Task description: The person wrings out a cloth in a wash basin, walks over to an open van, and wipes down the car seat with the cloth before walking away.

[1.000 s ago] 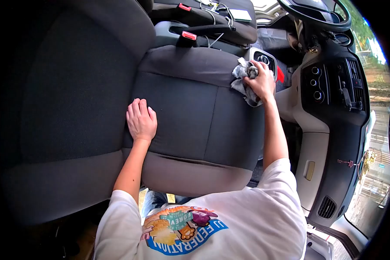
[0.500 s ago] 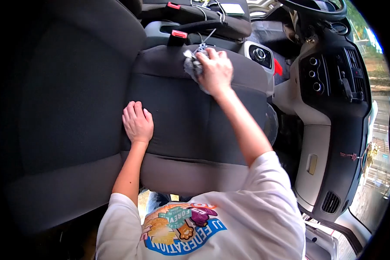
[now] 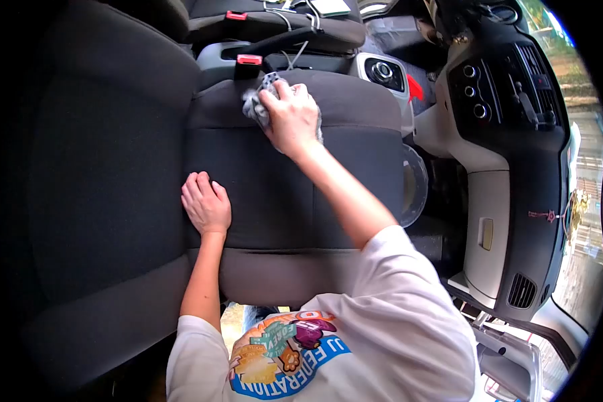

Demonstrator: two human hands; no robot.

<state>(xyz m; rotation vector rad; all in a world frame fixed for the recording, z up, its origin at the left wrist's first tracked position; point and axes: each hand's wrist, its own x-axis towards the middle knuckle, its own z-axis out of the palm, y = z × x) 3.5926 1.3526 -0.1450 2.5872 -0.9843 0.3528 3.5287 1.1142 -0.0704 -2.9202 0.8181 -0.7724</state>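
My right hand (image 3: 293,120) grips a bunched grey cloth (image 3: 254,107) and presses it on the far side bolster of the car seat (image 3: 268,187), close to the red seat-belt buckle (image 3: 249,60). Part of the cloth is hidden under the palm and fingers. My left hand (image 3: 208,204) rests palm down on the seat cushion, near where it meets the backrest (image 3: 107,167). Its fingers lie on the fabric and hold nothing.
Beyond the seat are the handbrake lever (image 3: 281,41) and the gear console (image 3: 382,70). A clear round container (image 3: 414,186) stands at the cushion's front edge. The dashboard (image 3: 529,201) runs along the right. White cables (image 3: 281,17) lie on the other seat.
My right hand has slid left along the bolster with the cloth, toward the backrest. My left hand stays on the cushion. The view has shifted slightly, and more of the clear container shows.
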